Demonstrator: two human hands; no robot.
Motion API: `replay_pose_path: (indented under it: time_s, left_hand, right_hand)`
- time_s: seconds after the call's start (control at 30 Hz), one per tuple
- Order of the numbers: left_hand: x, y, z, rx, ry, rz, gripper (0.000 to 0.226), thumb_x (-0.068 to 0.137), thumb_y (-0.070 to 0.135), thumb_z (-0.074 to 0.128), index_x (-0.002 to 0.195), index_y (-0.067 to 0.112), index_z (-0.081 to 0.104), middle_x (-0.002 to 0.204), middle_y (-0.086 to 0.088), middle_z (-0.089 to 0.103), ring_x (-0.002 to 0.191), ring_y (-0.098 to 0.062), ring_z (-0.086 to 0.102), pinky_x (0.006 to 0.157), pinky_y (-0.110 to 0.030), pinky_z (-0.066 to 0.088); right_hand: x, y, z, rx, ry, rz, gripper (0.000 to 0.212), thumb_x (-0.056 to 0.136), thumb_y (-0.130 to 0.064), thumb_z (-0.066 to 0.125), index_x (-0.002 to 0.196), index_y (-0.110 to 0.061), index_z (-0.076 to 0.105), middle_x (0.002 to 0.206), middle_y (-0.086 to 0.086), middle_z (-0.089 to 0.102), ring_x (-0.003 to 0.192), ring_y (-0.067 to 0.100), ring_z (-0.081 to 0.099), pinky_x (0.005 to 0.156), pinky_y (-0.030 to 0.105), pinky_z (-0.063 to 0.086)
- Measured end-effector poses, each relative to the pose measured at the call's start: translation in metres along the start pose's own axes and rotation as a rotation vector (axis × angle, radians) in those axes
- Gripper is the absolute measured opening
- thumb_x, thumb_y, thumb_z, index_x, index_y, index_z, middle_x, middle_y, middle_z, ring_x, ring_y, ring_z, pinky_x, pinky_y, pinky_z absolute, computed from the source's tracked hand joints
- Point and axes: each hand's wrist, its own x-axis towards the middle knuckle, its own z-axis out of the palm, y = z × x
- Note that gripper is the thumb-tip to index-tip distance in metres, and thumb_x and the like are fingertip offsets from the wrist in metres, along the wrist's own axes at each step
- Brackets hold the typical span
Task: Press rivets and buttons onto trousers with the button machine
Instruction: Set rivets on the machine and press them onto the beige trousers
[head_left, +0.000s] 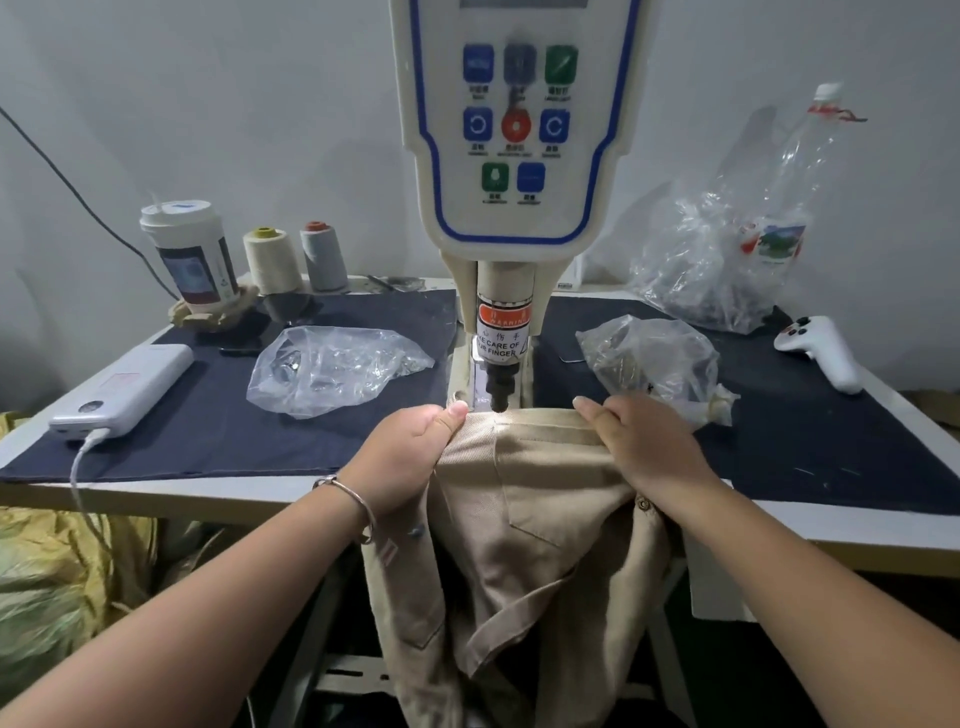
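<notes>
Head view: we've got the beige trousers (524, 499) w/ the waistband edge pushed up under the black punch (500, 387) of the button machine (511, 156), rest of the garment hanging off the near edge of the surface (130, 493) toward us. Left hand (410, 452) pinches the fabric edge just left of the punch, thumb on top, fingers curled under. Right hand (639, 441) lies flat, fingers together & fairly straight, pressing the waistband down just right of the punch.

Progress, as we judge it: one brass-looking button (644, 503) already sits on the cloth near the right wrist, so at least 1 press is done. Spot under the punch looks bare, so this press isn't made yet; fabric seems lined up & held taut, ready to fire. How many rivets are left we can't tell.

Materials: trousers are a matte woven twill, soft, folds easily, w/ stitched pocket seams. Machine head is glossy cream plastic w/ blue trim & coloured keys; punch is a dark metal cylinder below a red warning label (503, 332). Surface is white-edged w/ a dark navy cloth mat (322, 436). Crinkly clear plastic bag (332, 371) left, another bag (654, 364) right w/ small dark bits inside, prob. fasteners. Far left: 2 thread cones (270, 260), a paper cup (189, 254), white power bank (124, 387) w/ cable.
</notes>
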Motion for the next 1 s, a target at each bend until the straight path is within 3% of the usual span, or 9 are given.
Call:
replay_pose_path:
  time_s: [0.3,0.5,0.57,0.67,0.8,0.93,1.0]
  left_hand:
    - [0.01,-0.012,0.003,0.008,-0.019,0.017,0.049,0.104,0.036,0.039,0.07,0.001,0.044,0.068,-0.005,0.043,0.066,-0.016,0.041,0.067,-0.036,0.035]
    - [0.015,-0.017,0.002,-0.188,-0.1,-0.138,0.054,0.1,0.046,0.047,0.073,-0.001,0.051,0.071,-0.002,0.047,0.07,-0.014,0.045,0.071,-0.033,0.036]
    - [0.017,-0.021,0.001,-0.22,-0.146,-0.217,0.052,0.097,0.052,0.049,0.078,0.005,0.06,0.077,0.0,0.055,0.075,-0.013,0.051,0.077,-0.031,0.04]
    - [0.02,-0.022,0.001,-0.179,-0.149,-0.244,0.042,0.095,0.056,0.049,0.082,0.019,0.061,0.077,-0.002,0.054,0.075,-0.013,0.05,0.073,-0.031,0.038]
    - [0.021,-0.019,0.0,-0.234,-0.12,-0.232,0.06,0.097,0.054,0.048,0.087,-0.004,0.063,0.076,-0.002,0.061,0.074,-0.015,0.055,0.08,-0.034,0.044]
    - [0.018,-0.018,0.0,-0.288,-0.121,-0.212,0.054,0.099,0.051,0.045,0.086,0.003,0.066,0.078,0.0,0.066,0.077,-0.015,0.059,0.085,-0.036,0.045]
    - [0.019,-0.018,0.002,-0.248,-0.101,-0.206,0.049,0.101,0.048,0.043,0.093,0.007,0.068,0.09,-0.003,0.07,0.086,-0.017,0.062,0.085,-0.031,0.045]
  right_hand:
    - [0.003,0.002,0.011,-0.066,0.006,-0.042,0.052,0.098,-0.049,0.041,0.059,-0.015,0.036,0.057,0.0,0.041,0.058,0.021,0.044,0.062,0.04,0.041]
    - [0.008,0.007,0.014,0.005,0.006,-0.068,0.053,0.097,-0.046,0.047,0.057,-0.013,0.033,0.053,0.001,0.034,0.052,0.018,0.036,0.057,0.038,0.034]
    - [0.009,0.009,0.016,0.015,-0.001,-0.067,0.053,0.097,-0.046,0.048,0.056,-0.014,0.034,0.053,0.0,0.034,0.051,0.017,0.036,0.057,0.037,0.034]
    - [0.009,0.01,0.018,-0.01,0.001,-0.063,0.053,0.096,-0.046,0.048,0.056,-0.014,0.036,0.053,-0.001,0.036,0.052,0.016,0.037,0.057,0.036,0.034]
    - [0.016,0.007,0.012,0.072,-0.022,-0.039,0.055,0.096,-0.044,0.051,0.053,-0.015,0.031,0.049,-0.003,0.03,0.047,0.014,0.032,0.056,0.035,0.03]
    - [0.02,0.008,0.003,0.209,-0.071,-0.038,0.058,0.094,-0.037,0.056,0.049,-0.017,0.027,0.042,-0.007,0.023,0.037,0.009,0.027,0.052,0.031,0.025]
    - [0.019,0.007,0.002,0.209,-0.095,-0.039,0.058,0.094,-0.036,0.056,0.049,-0.017,0.026,0.043,-0.006,0.022,0.036,0.009,0.027,0.052,0.031,0.024]
